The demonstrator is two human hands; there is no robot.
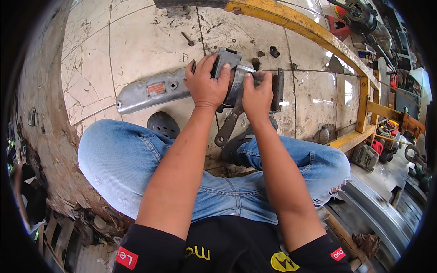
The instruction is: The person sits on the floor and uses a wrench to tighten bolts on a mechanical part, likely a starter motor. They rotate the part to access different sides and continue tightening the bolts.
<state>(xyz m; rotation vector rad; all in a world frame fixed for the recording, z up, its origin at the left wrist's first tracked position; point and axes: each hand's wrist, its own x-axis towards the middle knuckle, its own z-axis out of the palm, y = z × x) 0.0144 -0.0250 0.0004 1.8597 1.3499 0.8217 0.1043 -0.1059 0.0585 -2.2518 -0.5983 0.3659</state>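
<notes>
Head view: bare forearms stretched from the near edge toward the far side, converging on a metal assembly at the centre. Left hand (203, 84) back uppermost, fingers curled over the left side of a squared grey metal block (229, 58), thumb against its near right edge; clamped on the block. Right hand (258, 96) just to the right, thumb and forefinger pointing away, beside a curved grey metal casing (235, 88); fingers bent, but impossible to tell whether closed on anything beneath the palm.

Between the wrists, a flat, dull tool (227, 127) with a rounded, holed end, slanting toward the near left; far end hidden by the right hand and casing. Left of the assembly, a long, smooth grey metal cover (152, 91), with rounded corners and a reddish label. Right of the right hand, a dark, straight-edged bracket (278, 88).

Beneath, pale glossy floor tiles (86, 59), cracked and oil-stained. Farther off, a rusty bolt (187, 38) and a small black fitting (274, 51). Arching across the far right, a chipped yellow steel frame (309, 29). Nearer, a dark left shoe (164, 125) and faded blue jeans (123, 159), bent knees flanking the work.
</notes>
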